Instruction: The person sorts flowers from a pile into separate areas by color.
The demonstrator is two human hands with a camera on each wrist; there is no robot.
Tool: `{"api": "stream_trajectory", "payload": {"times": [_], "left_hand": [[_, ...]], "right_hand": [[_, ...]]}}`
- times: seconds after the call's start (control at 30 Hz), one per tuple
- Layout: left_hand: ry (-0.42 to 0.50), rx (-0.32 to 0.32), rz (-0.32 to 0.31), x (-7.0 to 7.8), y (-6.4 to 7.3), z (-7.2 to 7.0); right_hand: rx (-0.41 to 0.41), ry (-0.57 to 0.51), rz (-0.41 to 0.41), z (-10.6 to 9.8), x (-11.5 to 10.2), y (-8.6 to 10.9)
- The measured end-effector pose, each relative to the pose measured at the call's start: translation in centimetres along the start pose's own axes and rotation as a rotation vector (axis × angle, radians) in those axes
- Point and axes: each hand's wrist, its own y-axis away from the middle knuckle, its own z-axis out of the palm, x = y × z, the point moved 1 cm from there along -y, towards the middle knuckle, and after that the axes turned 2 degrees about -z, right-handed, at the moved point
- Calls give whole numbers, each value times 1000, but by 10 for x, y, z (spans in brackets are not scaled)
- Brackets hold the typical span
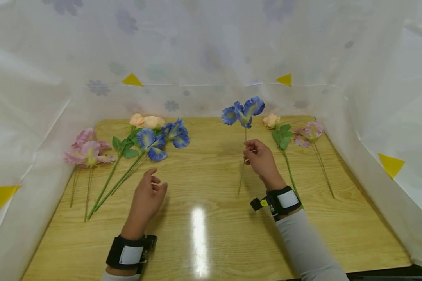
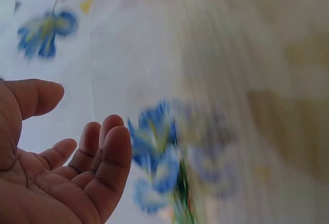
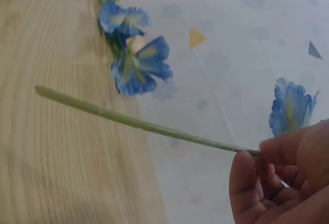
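Blue artificial iris held roughly upright over wooden table, right of centre, stem pinched between thumb and fingertips of right hand. Left hand empty, fingers loosely bent, near two more blue irises lying on table. Handling, as a guess: very light, stem fairly stiff with some spring, petals soft, easy to crease, not obviously slippery. Best grip on stem below bloom, clear of petals. Right wrist view: lower stem plain down to bare tip, only a thin line in head view. Left wrist view: palm, mostly hidden in head view. Head view alone: pink iris near peach rose. Tip-to-table contact: cannot tell.
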Motion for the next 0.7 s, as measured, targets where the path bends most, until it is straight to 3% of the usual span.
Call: {"api": "stream_trajectory", "payload": {"times": [0.13, 0.23, 0.33, 0.47, 0.7], "left_hand": [[-34, 65, -62, -19, 5, -35], [-85, 111, -48, -31, 7, -55], [-181, 132, -24, -42, 5, -68], [-296, 115, -49, -53, 0, -77], [-397, 41, -122, -63, -8, -75]], "right_hand": [[1, 146, 21, -32, 14, -20], [3, 259, 61, -53, 24, -30], [-13, 301, 109, -68, 38, -37], [-47, 308, 158, -76, 56, -45], [-107, 418, 191, -75, 75, -56]]}}
